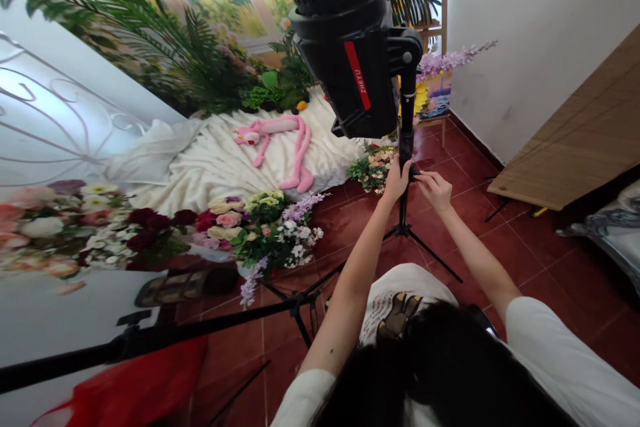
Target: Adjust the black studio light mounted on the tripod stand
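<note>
A black studio light (pixel 345 53) with a red label is mounted at the top of a black light stand (pixel 403 210) in front of me. My left hand (pixel 397 178) is wrapped round the stand's pole below the lamp. On the pole's right side, my right hand (pixel 434 188) pinches a small black knob (pixel 414 173) between its fingertips. The stand's legs are spread on the floor. Part of the pole is hidden behind my left hand.
A pink plush toy (pixel 280 130) lies on a white draped platform (pixel 215 153). Bunches of artificial flowers (pixel 265 230) stand at the left, near a second black stand (pixel 210 320). To the right leans a brown panel (pixel 570 120); red tiles (pixel 470 213) cover the floor.
</note>
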### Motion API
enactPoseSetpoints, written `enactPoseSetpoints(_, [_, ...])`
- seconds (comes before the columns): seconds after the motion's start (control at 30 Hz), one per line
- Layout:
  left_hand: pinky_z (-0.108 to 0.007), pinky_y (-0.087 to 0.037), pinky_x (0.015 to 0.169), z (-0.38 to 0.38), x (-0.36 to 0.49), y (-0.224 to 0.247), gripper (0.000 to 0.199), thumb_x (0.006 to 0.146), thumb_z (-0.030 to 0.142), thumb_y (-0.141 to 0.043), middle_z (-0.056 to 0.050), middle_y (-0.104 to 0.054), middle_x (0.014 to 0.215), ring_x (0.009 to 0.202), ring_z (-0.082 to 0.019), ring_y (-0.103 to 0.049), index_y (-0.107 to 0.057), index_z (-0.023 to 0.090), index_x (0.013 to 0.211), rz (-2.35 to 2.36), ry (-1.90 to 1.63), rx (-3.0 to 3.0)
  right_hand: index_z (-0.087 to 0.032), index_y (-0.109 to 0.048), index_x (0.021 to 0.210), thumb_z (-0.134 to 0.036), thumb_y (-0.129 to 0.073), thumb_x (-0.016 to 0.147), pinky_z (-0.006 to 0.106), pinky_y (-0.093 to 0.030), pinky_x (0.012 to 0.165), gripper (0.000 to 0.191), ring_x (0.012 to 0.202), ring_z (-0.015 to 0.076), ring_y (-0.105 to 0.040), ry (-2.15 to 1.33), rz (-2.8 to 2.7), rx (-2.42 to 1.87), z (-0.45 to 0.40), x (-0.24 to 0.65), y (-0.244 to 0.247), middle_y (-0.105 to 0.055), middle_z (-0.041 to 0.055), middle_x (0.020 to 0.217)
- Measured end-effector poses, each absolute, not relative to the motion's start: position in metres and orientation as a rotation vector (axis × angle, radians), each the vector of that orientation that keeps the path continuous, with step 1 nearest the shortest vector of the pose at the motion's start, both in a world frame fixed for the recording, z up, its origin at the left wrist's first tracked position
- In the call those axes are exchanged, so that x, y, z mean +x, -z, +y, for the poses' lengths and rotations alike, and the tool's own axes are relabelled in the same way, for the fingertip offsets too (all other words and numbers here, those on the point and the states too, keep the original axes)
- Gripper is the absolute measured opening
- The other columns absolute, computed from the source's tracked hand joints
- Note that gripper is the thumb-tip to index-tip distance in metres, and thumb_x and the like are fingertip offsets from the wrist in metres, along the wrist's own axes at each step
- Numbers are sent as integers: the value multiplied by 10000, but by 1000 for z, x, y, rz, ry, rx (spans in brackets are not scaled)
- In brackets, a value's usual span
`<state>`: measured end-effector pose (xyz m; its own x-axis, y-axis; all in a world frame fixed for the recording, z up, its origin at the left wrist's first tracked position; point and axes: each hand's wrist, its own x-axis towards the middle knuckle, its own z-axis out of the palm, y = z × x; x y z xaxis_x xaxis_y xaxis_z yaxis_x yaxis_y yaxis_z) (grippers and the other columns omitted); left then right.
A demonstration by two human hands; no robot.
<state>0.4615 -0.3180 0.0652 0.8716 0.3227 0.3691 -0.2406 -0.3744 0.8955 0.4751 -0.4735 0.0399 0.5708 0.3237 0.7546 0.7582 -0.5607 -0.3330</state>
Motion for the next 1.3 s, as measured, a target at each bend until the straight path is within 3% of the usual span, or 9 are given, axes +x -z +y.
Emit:
enactPoseSetpoints(0.27, [-393, -425, 1150, -319, 462, -67, 583, 947, 642, -433, -190, -667, 1225, 1298, -256, -594, -566, 133, 1200, 113, -541, 1858, -263, -781, 978, -329, -572, 989, 272, -590, 835, 220, 935, 166, -739, 813, -885, -2166, -476, 478, -42, -778, 68, 1048])
enactPoseSetpoints(0.5, [-379, -438, 1143, -318, 464, -63, 587, 951, 650, -404, -175, -685, 1156, 1275, -253, -608, -568, 136, 1183, 106, -536, 1871, -236, -768, 948, -362, -572, 973, 262, -557, 735, 234, 869, 170, -733, 687, -731, -2156, -470, 468, -55, -782, 63, 993])
enactPoseSetpoints(0.73, [-379, -466, 1086, -317, 465, -60, 557, 954, 647, -404, -150, -663, 1142, 1154, -227, -644, -542, 168, 1204, 90, -551, 1890, -200, -742, 868, -538, -691, 833, 292, -522, 673, 344, 684, 175, -646, 399, -329, -1901, -455, 456, -67, -713, 30, 749])
enactPoseSetpoints(0.87, [-394, -465, 1076, -318, 463, -61, 544, 961, 636, -402, -145, -647, 1139, 1118, -225, -643, -538, 167, 1200, 114, -551, 1908, -198, -689, 790, -558, -751, 749, 299, -532, 700, 368, 714, 181, -672, 239, -224, -1722, -451, 460, -70, -728, 41, 766])
enactPoseSetpoints(1.03, [-393, -437, 1105, -320, 462, -62, 556, 966, 637, -381, -148, -640, 1152, 1169, -233, -622, -535, 163, 1212, 110, -551, 1905, -189, -647, 710, -554, -827, 626, 283, -500, 628, 416, 633, 163, -634, 102, -112, -1630, -451, 471, -70, -694, 27, 668])
enactPoseSetpoints(1.3, [-382, -455, 1089, -321, 465, -57, 575, 968, 635, -378, -150, -650, 1155, 1151, -220, -636, -538, 150, 1230, 95, -576, 1866, -197, -659, 749, -606, -801, 644, 322, -549, 701, 445, 711, 193, -682, 130, -124, -1628, -450, 465, -70, -732, 51, 733])
